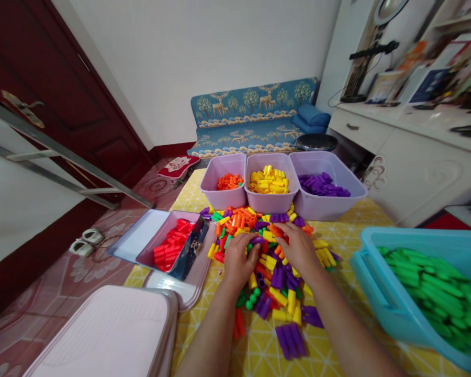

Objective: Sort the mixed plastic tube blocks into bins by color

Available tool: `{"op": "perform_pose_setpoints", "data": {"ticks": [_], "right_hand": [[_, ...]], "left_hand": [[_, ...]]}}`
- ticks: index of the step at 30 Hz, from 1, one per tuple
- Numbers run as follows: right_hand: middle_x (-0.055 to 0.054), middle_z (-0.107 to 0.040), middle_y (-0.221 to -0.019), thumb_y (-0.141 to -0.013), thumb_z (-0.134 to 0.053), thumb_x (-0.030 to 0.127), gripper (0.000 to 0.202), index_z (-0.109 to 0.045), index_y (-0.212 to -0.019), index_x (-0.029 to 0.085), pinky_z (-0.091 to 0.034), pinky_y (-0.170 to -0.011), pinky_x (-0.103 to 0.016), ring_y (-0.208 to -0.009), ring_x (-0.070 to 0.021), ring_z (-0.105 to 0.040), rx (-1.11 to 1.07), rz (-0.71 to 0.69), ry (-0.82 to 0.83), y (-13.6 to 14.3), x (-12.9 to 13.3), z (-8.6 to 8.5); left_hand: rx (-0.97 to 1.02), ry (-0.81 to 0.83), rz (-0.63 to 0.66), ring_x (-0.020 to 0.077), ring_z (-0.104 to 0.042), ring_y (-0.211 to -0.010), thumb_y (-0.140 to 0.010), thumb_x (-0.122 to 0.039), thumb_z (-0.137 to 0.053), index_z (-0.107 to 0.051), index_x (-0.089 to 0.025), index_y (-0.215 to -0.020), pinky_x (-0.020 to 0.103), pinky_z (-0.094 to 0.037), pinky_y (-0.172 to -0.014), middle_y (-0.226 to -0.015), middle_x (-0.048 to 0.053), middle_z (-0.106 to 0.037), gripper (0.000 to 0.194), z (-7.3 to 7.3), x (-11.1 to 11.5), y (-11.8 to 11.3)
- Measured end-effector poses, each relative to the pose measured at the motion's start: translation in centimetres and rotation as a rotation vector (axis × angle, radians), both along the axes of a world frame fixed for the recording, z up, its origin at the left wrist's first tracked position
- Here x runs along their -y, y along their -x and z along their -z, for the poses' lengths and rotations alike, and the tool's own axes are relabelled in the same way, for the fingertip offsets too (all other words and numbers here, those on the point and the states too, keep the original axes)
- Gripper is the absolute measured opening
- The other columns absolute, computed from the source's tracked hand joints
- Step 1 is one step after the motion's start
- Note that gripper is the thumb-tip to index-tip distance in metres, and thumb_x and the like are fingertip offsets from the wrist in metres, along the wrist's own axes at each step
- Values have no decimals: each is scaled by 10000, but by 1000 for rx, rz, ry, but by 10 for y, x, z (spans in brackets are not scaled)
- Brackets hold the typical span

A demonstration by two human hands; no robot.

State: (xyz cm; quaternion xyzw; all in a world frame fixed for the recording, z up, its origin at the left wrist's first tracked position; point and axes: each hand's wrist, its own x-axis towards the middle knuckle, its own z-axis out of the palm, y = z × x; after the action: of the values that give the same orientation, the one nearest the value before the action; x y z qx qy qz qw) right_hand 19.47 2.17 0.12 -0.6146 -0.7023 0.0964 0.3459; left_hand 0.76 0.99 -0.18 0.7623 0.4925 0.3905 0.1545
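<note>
A mixed heap of plastic toy pieces (275,267) in yellow, purple, orange, green and red lies on the table, and both my hands are in it. My left hand (237,259) reaches in from the left, its thumb and fingers closed around a purple piece (258,240). Opposite it, my right hand (295,245) has its fingertips closed about an orange piece (275,230). Fingers partly cover what lies beneath them. Several joined purple pieces (290,340) sit at the heap's near edge.
Behind the heap stand three lilac bins (272,203) with orange, yellow and purple pieces. A turquoise bin (392,309) of green pieces is at right. At left are an open box of red pieces (175,245) and stacked pale lids (102,335). A patterned sofa (255,118) stands beyond.
</note>
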Motion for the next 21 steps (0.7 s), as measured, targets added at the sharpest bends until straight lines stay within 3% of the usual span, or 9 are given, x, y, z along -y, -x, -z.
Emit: {"op": "perform_pose_setpoints", "data": {"ticks": [3, 6, 9, 11, 14, 18, 21], "right_hand": [[-78, -683, -1006, -800, -569, 200, 341, -655, -1130, 210, -520, -743, -333, -760, -195, -640, -97, -37, 82, 5, 4, 2], [-70, -690, -1026, -835, -555, 258, 303, -645, -1120, 209, -528, -757, -329, -808, -199, -659, -303, -84, 82, 13, 11, 0], [-65, -708, -1028, -883, -515, 333, 298, -619, -1134, 211, -538, -773, -335, -826, -201, -681, -565, -94, 76, 20, 16, -3], [-67, -719, -1003, -893, -508, 375, 305, -613, -1123, 205, -542, -778, -336, -839, -208, -689, -687, -98, 80, 23, 18, -5], [-76, -720, -1017, -887, -527, 388, 291, -621, -1086, 198, -537, -819, -342, -911, -218, -685, -755, -103, 75, 27, 20, -6], [-75, -724, -976, -864, -567, 383, 249, -638, -1011, 195, -554, -780, -336, -874, -218, -695, -783, -136, 118, 30, 20, -4], [-62, -727, -937, -831, -607, 366, 222, -652, -965, 194, -566, -733, -322, -831, -213, -701, -775, -150, 144, 31, 21, -3]], "left_hand": [[95, 11, -41, 215, -640, -995, -872, -264, -581, -643, -220, -1096, 363, -464, -886, -1062, 58, -707, 236, -1, 1, 0], [137, 20, -27, 204, -652, -926, -892, -322, -560, -683, -215, -1004, 346, -463, -847, -976, 46, -725, 198, -4, 3, 1], [116, 15, 12, 186, -633, -794, -935, -342, -474, -701, -189, -809, 330, -457, -772, -783, 41, -700, 300, -6, 3, 1], [112, 5, 13, 187, -623, -791, -924, -347, -495, -694, -185, -786, 330, -454, -774, -765, 41, -687, 292, -6, 3, 1], [142, 1, -18, 206, -632, -891, -863, -357, -600, -682, -199, -958, 350, -457, -836, -903, 51, -707, 201, -4, 4, -1], [157, 14, -26, 234, -621, -1006, -805, -376, -676, -592, -224, -1201, 392, -457, -906, -1078, 72, -689, 432, -1, 6, -1], [163, 25, 3, 242, -607, -1075, -819, -358, -664, -583, -236, -1230, 408, -456, -944, -1166, 81, -666, 436, 1, 6, 0]]}}
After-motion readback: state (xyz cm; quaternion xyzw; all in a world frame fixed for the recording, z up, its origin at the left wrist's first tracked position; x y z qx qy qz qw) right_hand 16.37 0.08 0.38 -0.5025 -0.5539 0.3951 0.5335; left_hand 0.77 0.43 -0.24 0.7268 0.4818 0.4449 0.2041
